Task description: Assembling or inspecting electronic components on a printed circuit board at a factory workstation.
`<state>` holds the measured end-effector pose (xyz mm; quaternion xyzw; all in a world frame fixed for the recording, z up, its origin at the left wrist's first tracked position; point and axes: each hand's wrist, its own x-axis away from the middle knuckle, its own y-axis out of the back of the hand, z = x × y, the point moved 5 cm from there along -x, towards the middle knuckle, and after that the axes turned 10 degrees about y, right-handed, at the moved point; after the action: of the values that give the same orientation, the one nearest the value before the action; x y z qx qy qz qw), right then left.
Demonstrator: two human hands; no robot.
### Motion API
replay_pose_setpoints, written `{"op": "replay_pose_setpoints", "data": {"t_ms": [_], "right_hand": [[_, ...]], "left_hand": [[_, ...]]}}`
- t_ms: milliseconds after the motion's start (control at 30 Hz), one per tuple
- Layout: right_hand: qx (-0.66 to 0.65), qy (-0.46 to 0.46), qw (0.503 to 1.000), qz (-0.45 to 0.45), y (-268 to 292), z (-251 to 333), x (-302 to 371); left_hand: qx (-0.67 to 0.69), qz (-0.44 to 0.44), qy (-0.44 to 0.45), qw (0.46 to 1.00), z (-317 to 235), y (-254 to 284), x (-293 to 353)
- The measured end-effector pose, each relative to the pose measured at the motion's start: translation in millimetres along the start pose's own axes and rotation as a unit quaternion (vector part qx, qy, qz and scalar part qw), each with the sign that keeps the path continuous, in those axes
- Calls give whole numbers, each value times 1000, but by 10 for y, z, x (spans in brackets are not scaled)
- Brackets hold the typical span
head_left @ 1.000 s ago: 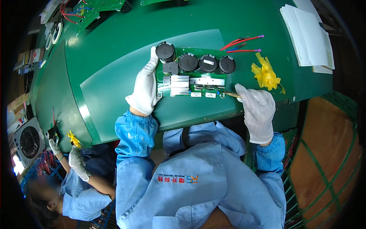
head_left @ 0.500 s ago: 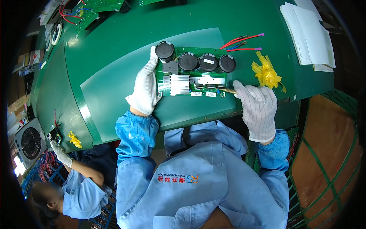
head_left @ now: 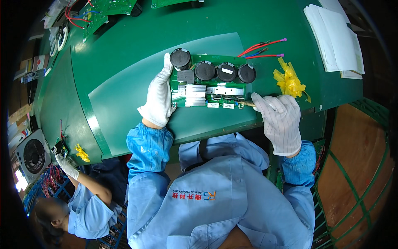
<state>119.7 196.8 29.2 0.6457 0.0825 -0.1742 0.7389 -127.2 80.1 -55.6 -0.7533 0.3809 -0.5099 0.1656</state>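
A green circuit board [head_left: 198, 57] lies over the bench in front of me. It carries several black cylindrical capacitors [head_left: 226, 72], a finned silver heatsink [head_left: 195, 96] and a flat silver metal bar [head_left: 225, 90]. Gripping its left edge is my gloved left hand [head_left: 158, 95], fingers along the side and partly hidden behind it. My gloved right hand [head_left: 278, 120] pinches a thin brownish stick-like tool [head_left: 247, 103]; the tip reaches the board's lower right, near small parts. Whether the tip touches them I cannot tell. Red and blue wires [head_left: 265, 48] extend from the board's upper right.
Yellow tape strips [head_left: 290, 79] are bunched right of the board. White papers [head_left: 333, 39] lie at the far right. More circuit boards [head_left: 112, 10] sit at the far left. A co-worker's gloved hand [head_left: 66, 166] works at the left, near a fan [head_left: 34, 154].
The board has shifted slightly toward me, its capacitors a little lower in view. My right hand and the tool have moved slightly left and nearer to me. Both grips look the same.
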Motion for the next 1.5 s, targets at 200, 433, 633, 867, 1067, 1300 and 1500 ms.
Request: {"op": "replay_pose_setpoints", "data": {"t_ms": [200, 433, 633, 867, 1067, 1300, 1500], "right_hand": [[23, 1, 999, -22, 14, 26, -5], [23, 1, 1000, -22, 27, 53, -22], [21, -3, 1000, -7, 46, 34, -30], [8, 7, 1000, -13, 37, 51, -47], [46, 5, 998, -37, 55, 75, -72], [44, 8, 998, -40, 38, 124, -50], [65, 4, 997, -46, 41, 122, -37]], "left_hand": [[17, 0, 8, 1000, 18, 34, -36], [15, -4, 9, 1000, 15, 35, -19], [7, 0, 9, 1000, 5, 0, -5], [7, -17, 1, 1000, 8, 7, -8], [-12, 10, 6, 1000, -8, -12, 0], [6, -18, 5, 1000, -4, -18, 4], [6, 1, 1, 1000, -9, -58, 11]]}}
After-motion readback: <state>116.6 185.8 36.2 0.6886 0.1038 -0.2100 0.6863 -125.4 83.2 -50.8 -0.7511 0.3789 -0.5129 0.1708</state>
